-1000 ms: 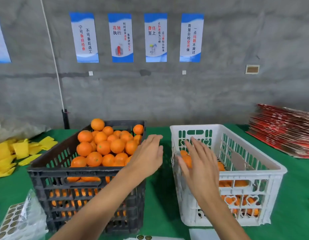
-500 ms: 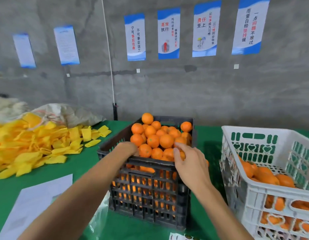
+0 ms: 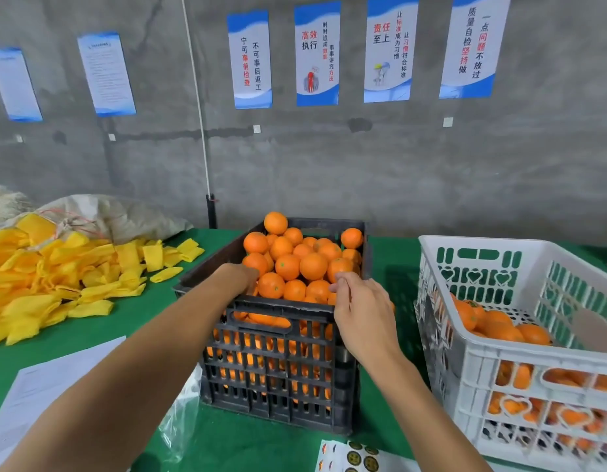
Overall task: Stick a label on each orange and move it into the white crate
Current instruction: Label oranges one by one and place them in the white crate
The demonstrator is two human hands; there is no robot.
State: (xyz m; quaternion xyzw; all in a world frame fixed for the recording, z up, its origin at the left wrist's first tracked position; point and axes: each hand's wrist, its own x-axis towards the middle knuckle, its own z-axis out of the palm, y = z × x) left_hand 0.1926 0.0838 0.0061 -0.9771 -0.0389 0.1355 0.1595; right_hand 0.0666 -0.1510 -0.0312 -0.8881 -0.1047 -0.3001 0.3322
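Over the black crate [image 3: 278,352], both hands reach for the oranges [image 3: 302,264]: the left hand [image 3: 242,279] dips among them, its fingers hidden, and the right hand [image 3: 360,308] curls loosely, holding nothing, beside the white crate [image 3: 519,356].

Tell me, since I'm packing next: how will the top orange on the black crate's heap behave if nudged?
The top orange is round and perched above the black crate rim, so it would probably roll off. It looks firm and smooth-skinned, likely stiff in the fingers and a little slippery.
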